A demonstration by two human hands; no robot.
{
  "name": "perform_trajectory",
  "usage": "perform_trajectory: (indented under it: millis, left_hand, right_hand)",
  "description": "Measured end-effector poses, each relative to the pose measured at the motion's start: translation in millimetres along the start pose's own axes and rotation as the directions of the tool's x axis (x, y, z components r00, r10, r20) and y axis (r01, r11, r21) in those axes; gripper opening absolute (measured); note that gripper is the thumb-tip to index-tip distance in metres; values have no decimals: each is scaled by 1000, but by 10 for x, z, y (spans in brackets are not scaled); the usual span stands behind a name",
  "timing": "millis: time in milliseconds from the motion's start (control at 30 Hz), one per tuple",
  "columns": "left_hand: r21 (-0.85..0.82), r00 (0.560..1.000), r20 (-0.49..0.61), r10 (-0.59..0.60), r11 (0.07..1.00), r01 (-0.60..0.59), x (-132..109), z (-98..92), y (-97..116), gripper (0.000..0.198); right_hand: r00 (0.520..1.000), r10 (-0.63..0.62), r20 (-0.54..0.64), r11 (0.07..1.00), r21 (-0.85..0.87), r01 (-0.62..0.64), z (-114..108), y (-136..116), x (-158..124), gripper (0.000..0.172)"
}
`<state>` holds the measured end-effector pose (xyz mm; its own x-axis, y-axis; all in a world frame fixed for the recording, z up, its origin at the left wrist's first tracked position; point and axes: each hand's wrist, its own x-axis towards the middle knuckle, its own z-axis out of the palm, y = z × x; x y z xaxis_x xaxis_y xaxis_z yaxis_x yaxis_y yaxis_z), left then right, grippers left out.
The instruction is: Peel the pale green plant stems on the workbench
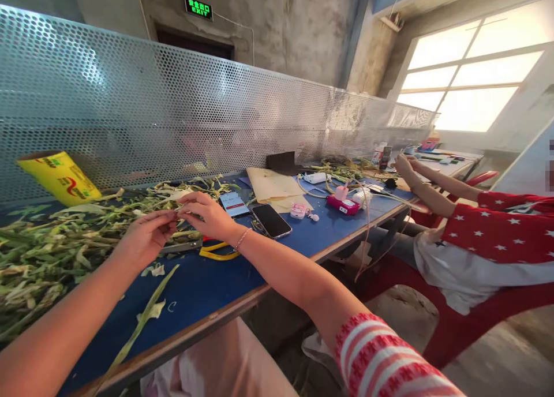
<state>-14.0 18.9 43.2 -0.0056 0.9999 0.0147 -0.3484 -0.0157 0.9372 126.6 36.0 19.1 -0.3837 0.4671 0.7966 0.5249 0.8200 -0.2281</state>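
My left hand [147, 238] and my right hand [208, 213] meet fingertip to fingertip above the edge of a heap of cut green plant stems and leaves [56, 250]. Both are closed in a pinch; what lies between the fingers is too small or hidden to name. Below my right wrist rests a pair of scissors with a yellow and red handle [220, 253], its blades partly under my hands. A long pale green leaf strip [142, 322] lies in front of my left hand, with small peeled scraps beside it.
On the blue table [216, 287] are two phones, one lit [234, 204] and one dark [272, 220], papers [277, 186], a pink case [298, 211] and a magenta power bank [343, 205] with cables. A yellow bag [60, 178] stands by the perforated screen [194, 108]. At right, a co-worker's hands [407, 166] work.
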Motion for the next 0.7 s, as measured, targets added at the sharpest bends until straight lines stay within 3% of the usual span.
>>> perform_trajectory:
  millis: [167,433,700]
  left_hand:
    - [44,997,17,70,997,-71,22,-29,-23,10]
    - [189,989,81,125,972,-139,-15,-12,-79,23]
    - [506,963,162,215,820,-268,-1,-51,-87,35]
  right_hand:
    - [999,-11,39,999,51,9,-16,-9,18,15]
    - [993,117,11,986,116,-118,-9,-20,-2,17]
    - [961,276,-4,939,216,-269,78,34,-4,15]
